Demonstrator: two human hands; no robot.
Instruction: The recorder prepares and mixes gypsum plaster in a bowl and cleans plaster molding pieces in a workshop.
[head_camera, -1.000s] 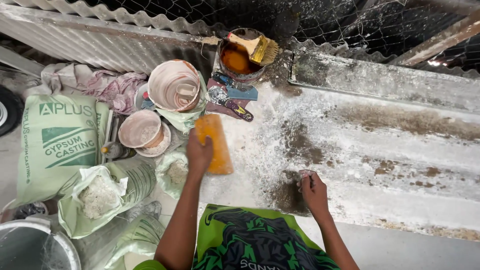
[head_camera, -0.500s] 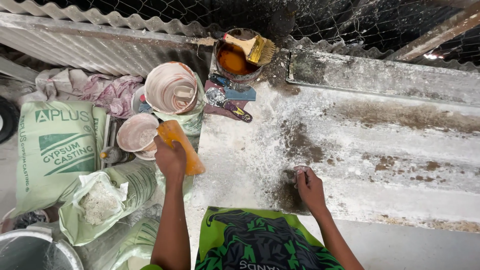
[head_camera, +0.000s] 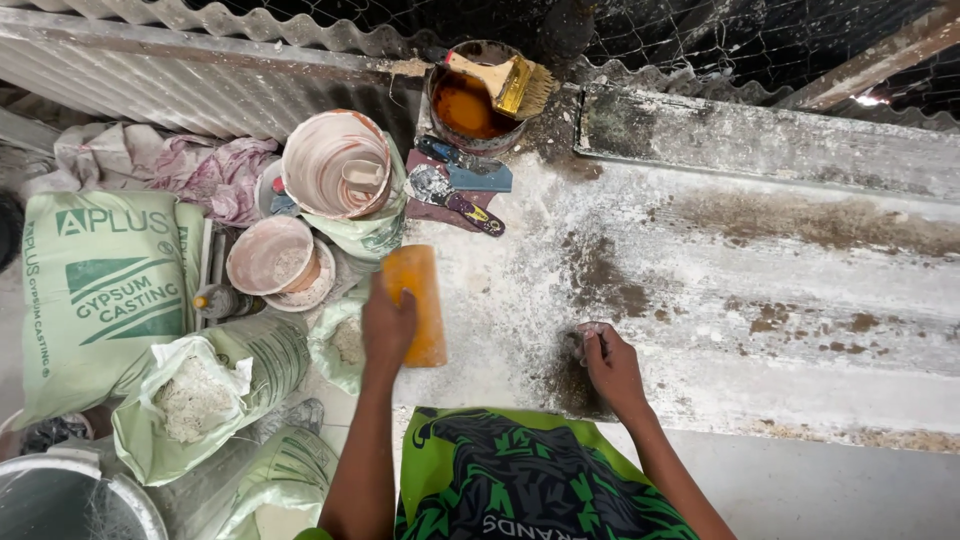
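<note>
Far left: a green and white sack (head_camera: 100, 290) lies flat, its printed face up. Near it, an opened plastic bag (head_camera: 195, 400) shows white powder inside. At the near left corner, the rim of a metal bucket (head_camera: 70, 500) is partly in view.

Beyond the bag, a small pale bowl (head_camera: 272, 257) sits beside a larger tilted tub (head_camera: 335, 165), both crusted with white and reddish residue. Crumpled pinkish cloth (head_camera: 190, 175) lies farther left of the tub, against the corrugated sheet (head_camera: 200, 80).

My left hand (head_camera: 388, 328) is closed around the near part of an orange block (head_camera: 420, 300); fingers wrap its left edge. The block lies lengthwise, near to far, on the left edge of the white-dusted slab (head_camera: 700, 300), just right of the bags.

Far of the block: a trowel with a blue handle (head_camera: 455, 200) and a blue-handled scraper (head_camera: 470, 170), on a dark red pad. Farther still, a can of orange-brown liquid (head_camera: 468, 105) with a yellow-bristled brush (head_camera: 505, 80) lying across its rim.

My right hand (head_camera: 610, 370) rests on the slab over a dark brown patch, well right of the block. Its fingers are curled around something small and greyish at the fingertips; I cannot tell what it is. Brown stains run rightward along the slab.
</note>
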